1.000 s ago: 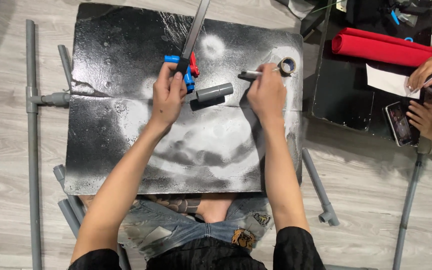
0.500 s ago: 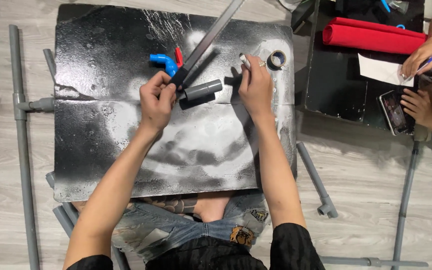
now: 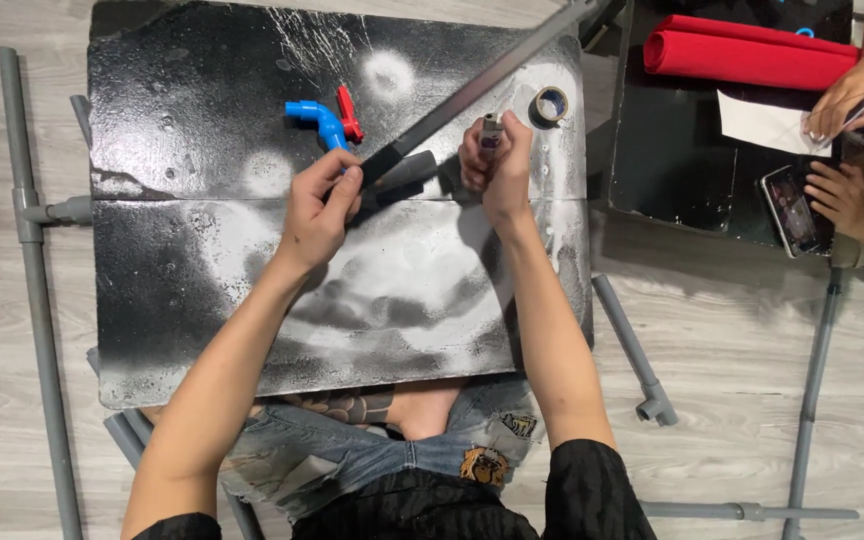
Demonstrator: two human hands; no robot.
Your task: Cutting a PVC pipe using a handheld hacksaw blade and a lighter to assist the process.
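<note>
A black board [image 3: 202, 300], sprayed with white patches, is lying flat on the pale wood floor [image 3: 732, 330]. Sitting on it toward twelve o'clock are a blue elbow fitting [image 3: 317, 118] touching a red tap handle [image 3: 349, 112], with a tape roll [image 3: 550, 105] at about one o'clock. Grey pipes [image 3: 37, 290] are lying on the floor at nine, while another pipe [image 3: 634, 352] is resting at four.

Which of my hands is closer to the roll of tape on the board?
Right. The right hand holds a small tube just left of the tape roll, not touching it. The left hand grips the long grey pipe, farther left.
</note>
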